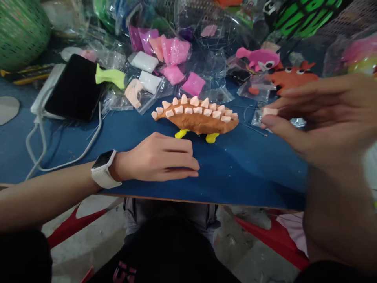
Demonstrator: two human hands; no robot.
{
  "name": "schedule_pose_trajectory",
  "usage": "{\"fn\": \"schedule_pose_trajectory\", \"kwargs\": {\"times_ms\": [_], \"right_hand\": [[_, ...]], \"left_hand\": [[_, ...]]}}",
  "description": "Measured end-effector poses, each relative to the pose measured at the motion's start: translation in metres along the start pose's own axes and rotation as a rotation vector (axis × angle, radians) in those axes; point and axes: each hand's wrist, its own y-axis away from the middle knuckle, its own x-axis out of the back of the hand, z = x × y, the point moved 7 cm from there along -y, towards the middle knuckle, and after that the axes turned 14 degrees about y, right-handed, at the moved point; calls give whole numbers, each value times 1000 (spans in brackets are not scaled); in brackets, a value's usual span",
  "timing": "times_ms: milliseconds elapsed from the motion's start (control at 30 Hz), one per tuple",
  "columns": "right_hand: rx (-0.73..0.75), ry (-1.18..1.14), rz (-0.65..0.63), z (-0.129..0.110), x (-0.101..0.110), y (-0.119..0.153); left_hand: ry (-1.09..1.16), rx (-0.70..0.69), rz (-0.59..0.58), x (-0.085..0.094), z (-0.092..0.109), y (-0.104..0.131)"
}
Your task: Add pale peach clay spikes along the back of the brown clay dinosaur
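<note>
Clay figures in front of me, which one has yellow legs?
The brown clay figure with pale pink spikes; the pink clay figure and orange clay figure show no yellow.

Only illegible pink lettering (125,272), partly out of frame, on the black shirt (165,247)

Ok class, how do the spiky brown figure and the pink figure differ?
The brown figure carries pale spikes; the pink figure shows none. The brown figure has yellow feet; the pink figure shows none. The pink figure has a big eye; the brown figure shows none. Both look hand-moulded.
</note>
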Motion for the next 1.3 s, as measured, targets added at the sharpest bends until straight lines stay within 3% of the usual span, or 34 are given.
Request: {"fn": "schedule_pose_trajectory", "kwargs": {"times_ms": [100,200,333,767,1133,1300], "right_hand": [[182,119,11,-4,-16,10],[317,203,-107,-16,-30,18],[293,287,-208,-20,-34,19],[327,231,-146,-22,-39,20],[215,282,-200,-19,-42,20],[294,262,-138,-24,-38,21]], "left_hand": [[-22,-35,-98,-7,2,1],[-42,-50,-159,-10,4,1],[-64,-57,-163,-9,5,0],[-114,-39,-215,-14,3,0],[-114,-46,-230,-16,3,2],[-114,-45,-236,-17,2,1]]}}
